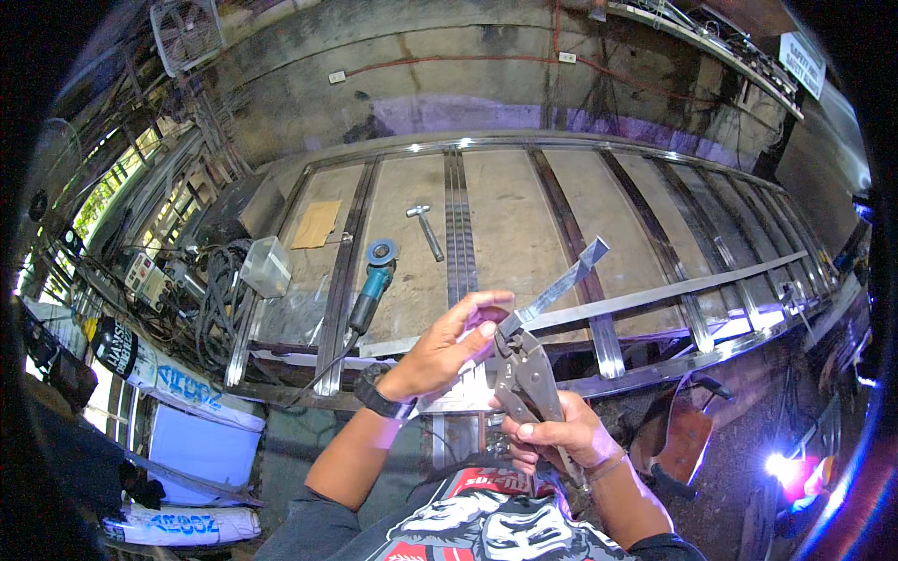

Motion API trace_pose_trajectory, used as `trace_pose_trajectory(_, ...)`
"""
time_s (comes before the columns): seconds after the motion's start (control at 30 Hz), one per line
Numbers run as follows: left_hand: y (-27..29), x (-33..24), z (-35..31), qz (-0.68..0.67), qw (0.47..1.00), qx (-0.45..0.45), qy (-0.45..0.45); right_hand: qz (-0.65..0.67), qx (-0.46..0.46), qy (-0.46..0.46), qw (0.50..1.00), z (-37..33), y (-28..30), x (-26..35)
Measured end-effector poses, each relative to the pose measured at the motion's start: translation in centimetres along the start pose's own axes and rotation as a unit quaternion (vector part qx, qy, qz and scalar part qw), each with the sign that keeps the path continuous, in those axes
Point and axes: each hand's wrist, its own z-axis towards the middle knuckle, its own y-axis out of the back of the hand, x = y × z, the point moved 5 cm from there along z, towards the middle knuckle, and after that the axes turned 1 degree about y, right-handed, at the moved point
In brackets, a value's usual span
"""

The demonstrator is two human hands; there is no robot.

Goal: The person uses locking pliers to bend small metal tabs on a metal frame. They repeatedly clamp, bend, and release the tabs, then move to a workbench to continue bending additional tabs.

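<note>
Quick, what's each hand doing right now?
Left hand: open, fingers resting on the metal strip.
Right hand: closed around the handles of the locking pliers clamping that strip.

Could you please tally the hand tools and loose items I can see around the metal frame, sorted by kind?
Locking pliers, held in the right hand: 1
Metal strip clamped in the pliers, touched by the left hand: 1
Angle grinder: 1
Hammer: 1
Clear plastic box: 1
Cardboard piece: 1
Total: 6
</note>
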Motion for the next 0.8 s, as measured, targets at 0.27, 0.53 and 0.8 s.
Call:
trace_pose_trajectory(0.27,-0.5,-4.7,0.7,0.111,0.975,0.142,-0.127,0.068,0.054,-0.048,0.995,-1.8,-0.4,1.6)
trace_pose_trajectory(0.53,-2.7,-4.6,1.4,-0.068,0.969,0.237,-0.013,0.057,0.069,-0.072,0.993,-3.9,0.0,0.9)
trace_pose_trajectory(0.8,-4.3,-2.7,-0.3,-0.129,0.963,0.234,0.026,0.033,0.01,-0.094,0.995,-5.2,1.1,-0.6)
